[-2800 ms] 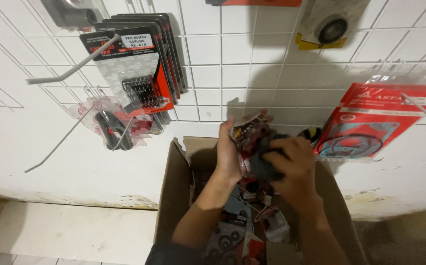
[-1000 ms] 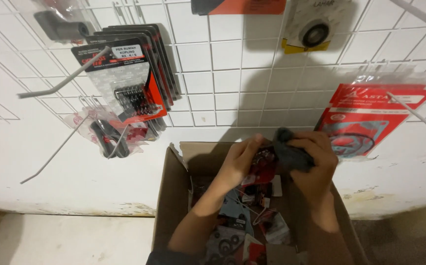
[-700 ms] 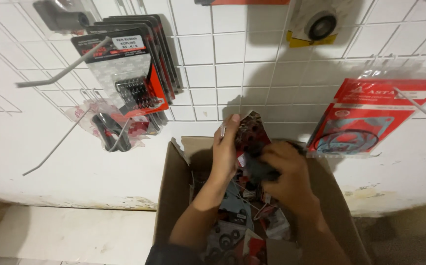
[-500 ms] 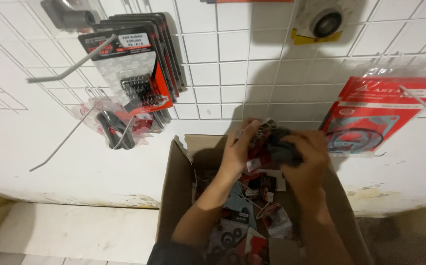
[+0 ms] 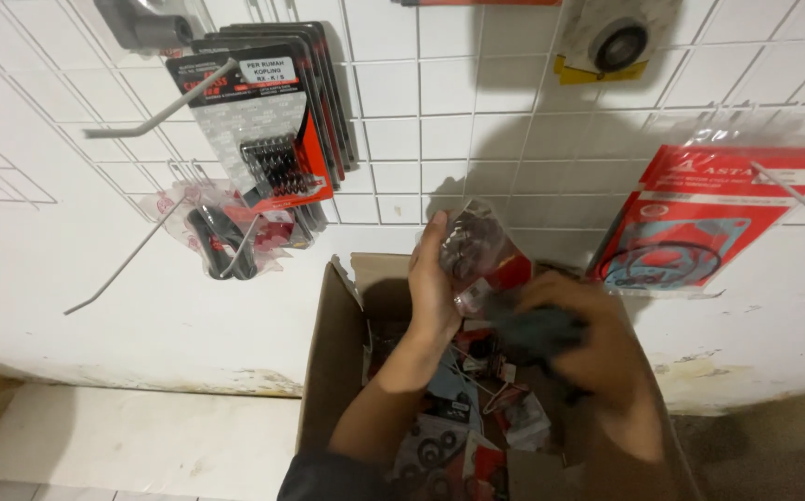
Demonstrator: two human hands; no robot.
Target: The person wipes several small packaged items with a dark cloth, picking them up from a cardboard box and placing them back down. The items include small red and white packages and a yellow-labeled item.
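Left hand (image 5: 435,278) raised upright, gripping a clear parts packet (image 5: 476,250); right hand (image 5: 574,339) curled around dark packets (image 5: 534,332) above the cardboard box (image 5: 328,362).

Spring packs (image 5: 272,130), red gasket pack (image 5: 699,218), bare hook (image 5: 124,264).

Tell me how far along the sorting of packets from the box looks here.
Done: several packs already hang on the wall hooks, such as the spring cards and gasket packs. In hand: the left hand holds up a clear packet over the box; the right hand grips something dark, blurred. Left: many packets lie in the box, and some hooks look bare.
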